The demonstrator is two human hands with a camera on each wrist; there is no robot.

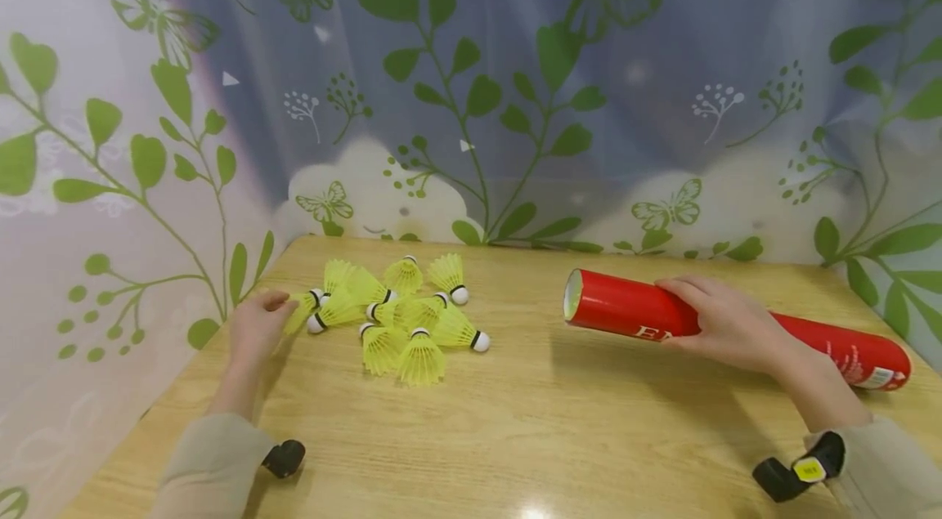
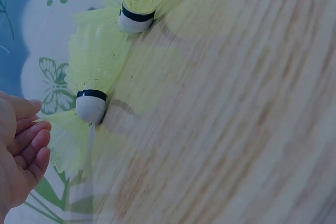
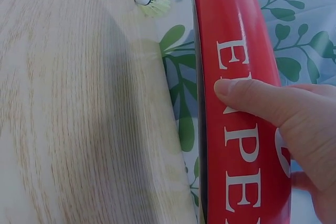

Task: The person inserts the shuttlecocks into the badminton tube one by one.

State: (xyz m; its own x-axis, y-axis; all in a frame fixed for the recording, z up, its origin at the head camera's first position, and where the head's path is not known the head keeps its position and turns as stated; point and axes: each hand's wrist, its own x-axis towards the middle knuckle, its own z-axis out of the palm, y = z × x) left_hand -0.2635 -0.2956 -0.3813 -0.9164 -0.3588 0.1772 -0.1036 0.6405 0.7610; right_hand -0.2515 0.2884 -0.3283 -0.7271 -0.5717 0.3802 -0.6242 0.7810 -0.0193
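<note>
— What is the right hand (image 1: 724,323) doing?

— It grips a red tube (image 1: 633,308) at the middle right of the head view, fingers curled over the top, the open mouth facing the centre of the frame. The right wrist view shows the thumb laid across white lettering; only "ENPE" shows there, and the hand covers the rest. I cannot tell whether the tube rests on the bench (image 1: 515,421) or is lifted just off it. Its far end is partly behind the wrist, and the inside of the mouth is too dark to read.

— And the left hand (image 1: 257,327)?

— At the middle left, just beside a pile of yellow shuttlecocks (image 1: 401,319). Its fingers (image 2: 31,145) are loosely curled with a narrow gap. In the head view the fingertips seem to meet the skirt of the nearest shuttlecock (image 1: 305,305), but whether they pinch it or only touch it I cannot say; in the left wrist view the hand sits at the lower left edge, mostly cut off, close to a yellow skirt.

— How many shuttlecocks?

— They overlap, so an exact count is not possible. The left wrist view is blurred and shows only two white corks clearly.

— Anything behind?

— A sheer curtain (image 1: 471,78) with green leaves and butterflies fills the upper frame.
</note>
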